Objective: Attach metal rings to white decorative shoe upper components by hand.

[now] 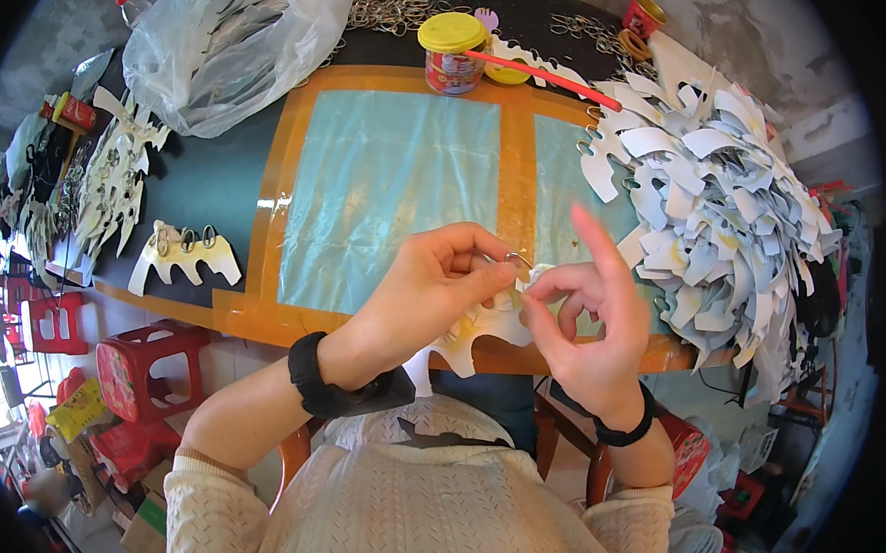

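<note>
My left hand (433,281) pinches a small metal ring (517,259) between thumb and forefinger, over the table's front edge. Below it hangs a cream-white sheet piece with a scalloped, pronged edge (449,352), yellowish in places and partly hidden by the hand. My right hand (596,325) closes thumb and a finger at the piece's right end, beside the ring; its index finger points up. Whether the ring passes through the piece cannot be made out. A similar pronged piece (188,261) with several metal rings lies on the table to the left.
A big heap of white cut pieces (717,201) covers the table's right side. A clear plastic bag (239,56) stands far left, near more ringed pieces (118,174). A yellow-lidded tub (451,57), a red stick (544,74) and loose rings (402,9) lie at the back.
</note>
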